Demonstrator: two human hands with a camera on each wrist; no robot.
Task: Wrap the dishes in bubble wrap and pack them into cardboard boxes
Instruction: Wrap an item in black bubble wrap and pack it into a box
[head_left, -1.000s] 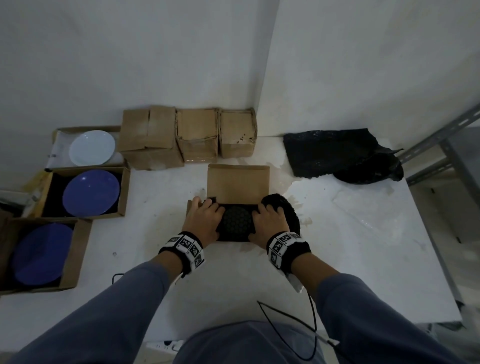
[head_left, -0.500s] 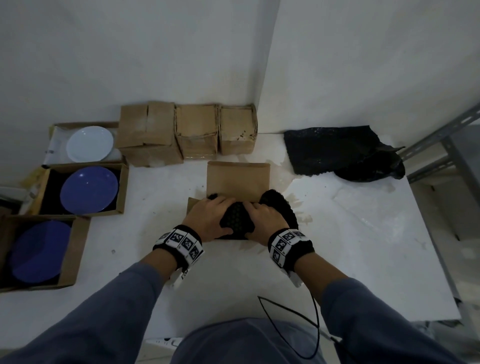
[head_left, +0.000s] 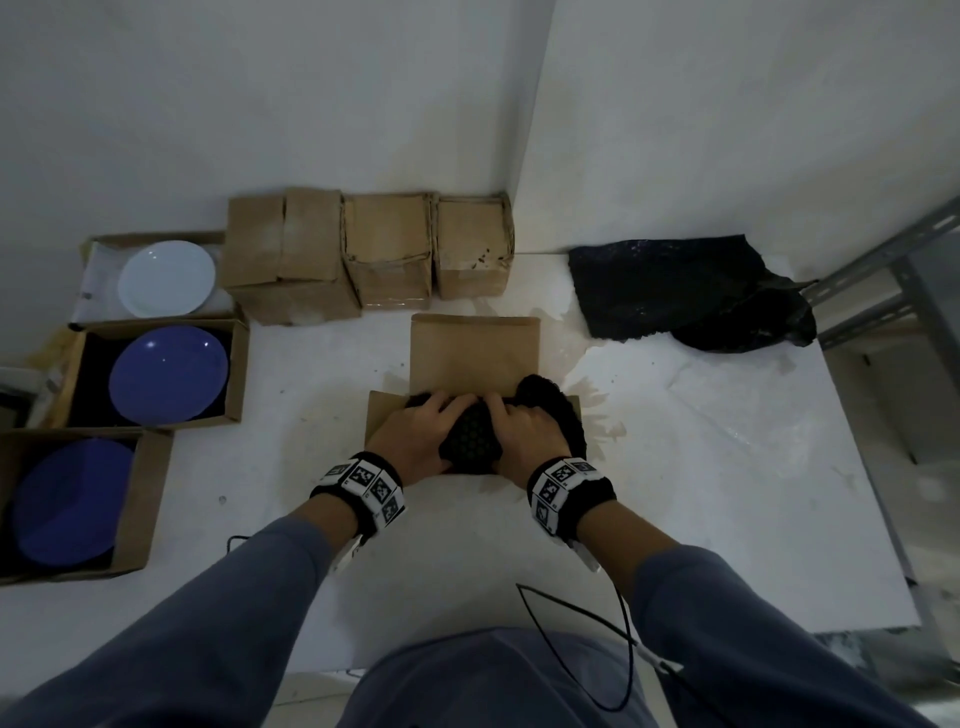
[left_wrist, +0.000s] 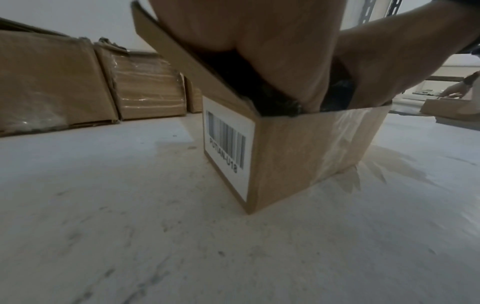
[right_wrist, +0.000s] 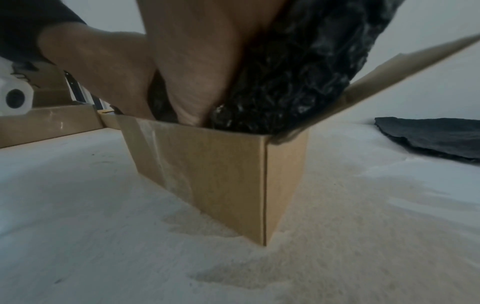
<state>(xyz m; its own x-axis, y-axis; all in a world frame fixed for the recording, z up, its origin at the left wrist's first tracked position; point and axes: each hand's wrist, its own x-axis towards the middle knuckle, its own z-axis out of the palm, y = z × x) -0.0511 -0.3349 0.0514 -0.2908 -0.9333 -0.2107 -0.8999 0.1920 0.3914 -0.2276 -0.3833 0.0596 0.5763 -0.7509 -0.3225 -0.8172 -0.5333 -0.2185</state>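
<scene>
We press the black bubble-wrapped bundle into the open box mid-counter, left hand and right hand fingers curled around it; next, we judge, tuck the right-side overhang and close flaps.

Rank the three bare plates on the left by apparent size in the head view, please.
1. Dark blue plate, nearest; partly shadowed, and nearness may inflate it.
2. Lighter blue plate.
3. White plate, farthest.

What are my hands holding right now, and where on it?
Both hands, left hand and right hand, press a black bubble-wrapped bundle from its top and sides into the open box.
</scene>
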